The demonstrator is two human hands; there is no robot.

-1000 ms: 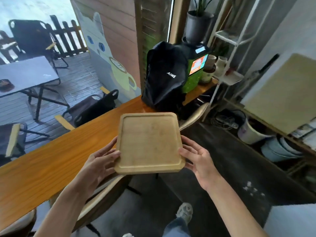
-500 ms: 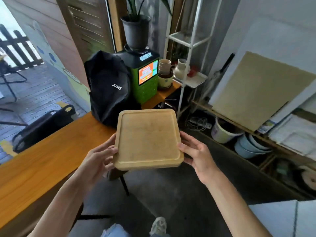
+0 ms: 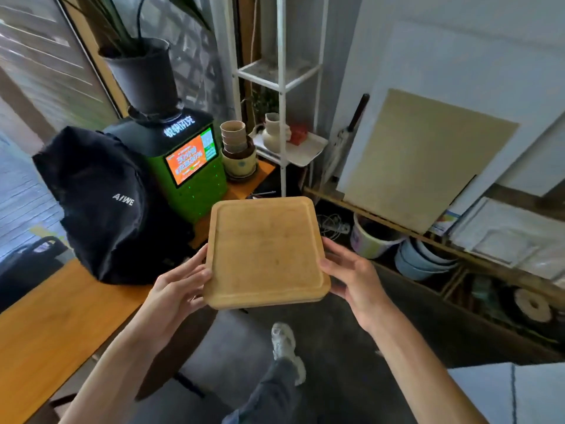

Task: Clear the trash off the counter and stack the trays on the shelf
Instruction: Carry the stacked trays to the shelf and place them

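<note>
Trays (image 3: pixel 265 252), seemingly two stacked, sit clamped between the left hand (image 3: pixel 179 286) and right hand (image 3: pixel 348 275), fingers pressed on opposite edges. View has swung from the counter (image 3: pixel 52 325) toward the white shelf (image 3: pixel 279 75) beyond the fingertips, so carrying looks underway.

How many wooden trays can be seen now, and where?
1 for certain: the wooden tray, held between the left hand and right hand. A second may lie hidden directly beneath it.
</note>
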